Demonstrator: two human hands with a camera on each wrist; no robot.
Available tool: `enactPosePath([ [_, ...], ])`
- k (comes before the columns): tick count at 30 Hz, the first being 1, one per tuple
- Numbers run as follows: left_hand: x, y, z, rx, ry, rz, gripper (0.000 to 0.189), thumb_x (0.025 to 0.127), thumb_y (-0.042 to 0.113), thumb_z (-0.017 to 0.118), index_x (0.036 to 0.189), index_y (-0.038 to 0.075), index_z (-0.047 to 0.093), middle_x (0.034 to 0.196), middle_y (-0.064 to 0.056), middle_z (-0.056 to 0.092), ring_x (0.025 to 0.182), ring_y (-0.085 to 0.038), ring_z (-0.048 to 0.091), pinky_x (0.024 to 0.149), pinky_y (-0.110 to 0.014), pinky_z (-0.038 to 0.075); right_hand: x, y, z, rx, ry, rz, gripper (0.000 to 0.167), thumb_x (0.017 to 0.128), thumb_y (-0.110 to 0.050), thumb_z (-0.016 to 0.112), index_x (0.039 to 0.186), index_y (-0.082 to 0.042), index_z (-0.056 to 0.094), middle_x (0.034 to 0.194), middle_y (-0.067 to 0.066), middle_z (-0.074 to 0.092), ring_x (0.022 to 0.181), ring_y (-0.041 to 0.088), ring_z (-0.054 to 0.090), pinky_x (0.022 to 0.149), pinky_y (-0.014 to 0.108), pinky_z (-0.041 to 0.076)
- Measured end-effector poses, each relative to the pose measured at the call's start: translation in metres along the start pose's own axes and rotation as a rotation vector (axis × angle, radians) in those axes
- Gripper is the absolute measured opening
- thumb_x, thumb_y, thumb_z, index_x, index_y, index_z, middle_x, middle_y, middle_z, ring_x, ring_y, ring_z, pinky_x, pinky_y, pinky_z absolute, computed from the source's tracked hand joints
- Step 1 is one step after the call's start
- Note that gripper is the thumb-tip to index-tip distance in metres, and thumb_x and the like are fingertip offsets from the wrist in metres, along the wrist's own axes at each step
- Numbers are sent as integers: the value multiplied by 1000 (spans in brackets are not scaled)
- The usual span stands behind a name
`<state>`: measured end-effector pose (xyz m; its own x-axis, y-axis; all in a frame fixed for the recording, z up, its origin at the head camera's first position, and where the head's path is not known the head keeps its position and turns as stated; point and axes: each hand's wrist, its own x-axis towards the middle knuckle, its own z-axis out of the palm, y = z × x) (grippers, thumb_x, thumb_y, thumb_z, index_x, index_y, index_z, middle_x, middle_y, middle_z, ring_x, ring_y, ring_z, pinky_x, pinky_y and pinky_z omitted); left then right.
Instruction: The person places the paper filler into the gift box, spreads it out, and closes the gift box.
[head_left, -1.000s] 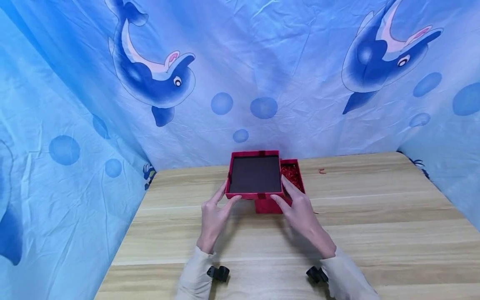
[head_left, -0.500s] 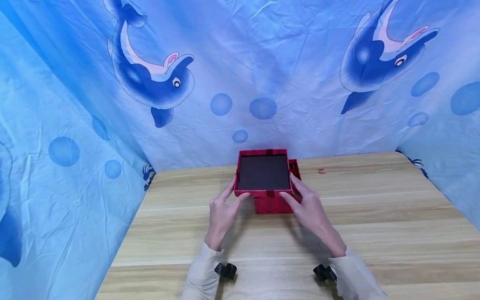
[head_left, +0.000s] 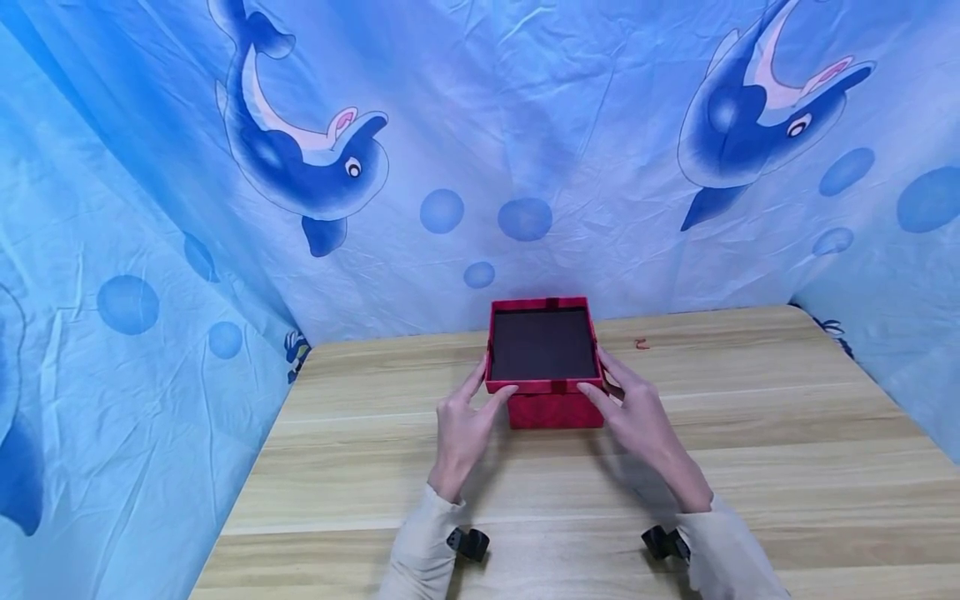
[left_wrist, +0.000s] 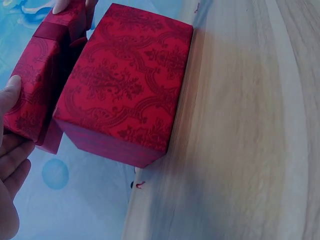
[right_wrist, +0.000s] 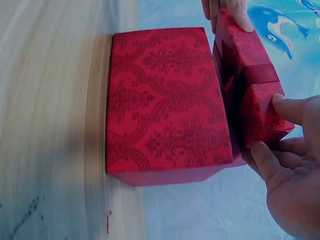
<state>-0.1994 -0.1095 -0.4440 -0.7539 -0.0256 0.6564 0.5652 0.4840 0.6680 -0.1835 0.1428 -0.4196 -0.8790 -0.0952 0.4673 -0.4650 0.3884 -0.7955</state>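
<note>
A shallow red lid (head_left: 543, 346) with a dark recessed panel facing up is held level over a red patterned box (head_left: 557, 411), whose opening it hides. My left hand (head_left: 463, 425) grips the lid's near left corner, thumb on the front side and fingers at the left. At the near right corner my right hand (head_left: 645, 417) grips it the same way. In the left wrist view a dark gap lies between the lid (left_wrist: 32, 85) and the box (left_wrist: 125, 85). A dark red ribbon (right_wrist: 261, 73) crosses the lid's side in the right wrist view.
The box stands on a wooden table (head_left: 360, 467) near its back edge. A red paper shred (head_left: 641, 343) lies right of the box. Behind hangs a blue dolphin-print cloth (head_left: 600, 150). Black wrist cameras (head_left: 468, 544) sit on both sleeves.
Both hands have carried the lid to the right, from left of the box to over it. The red shreds seen inside the box earlier are now covered.
</note>
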Motion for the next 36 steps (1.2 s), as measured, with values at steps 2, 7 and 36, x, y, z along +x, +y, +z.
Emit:
enactPosePath([
  [2,0,1,2,5,4,6,66,84,26,88,142,5,63,134,-14,64,115,-25,68,95,-41,56,0,1,-3,24,-6,5,64,95,0,73,151,12,43,149,31,49,126,42,59,93,39,53],
  [7,-1,3,7,6,-2,3,66,86,29,87,142,6,63,133,-16,65,114,-26,69,94,-42,57,0,5,-8,34,-19,21,66,95,1,74,152,11,42,151,29,48,131,42,55,93,32,52],
  [36,12,16,26,-97,54,-155,50,98,6,69,146,4,58,136,-14,66,123,-32,60,101,-52,49,29,-19,-20,206,75,207,62,103,-20,66,157,-1,42,146,19,49,131,38,54,94,15,47],
])
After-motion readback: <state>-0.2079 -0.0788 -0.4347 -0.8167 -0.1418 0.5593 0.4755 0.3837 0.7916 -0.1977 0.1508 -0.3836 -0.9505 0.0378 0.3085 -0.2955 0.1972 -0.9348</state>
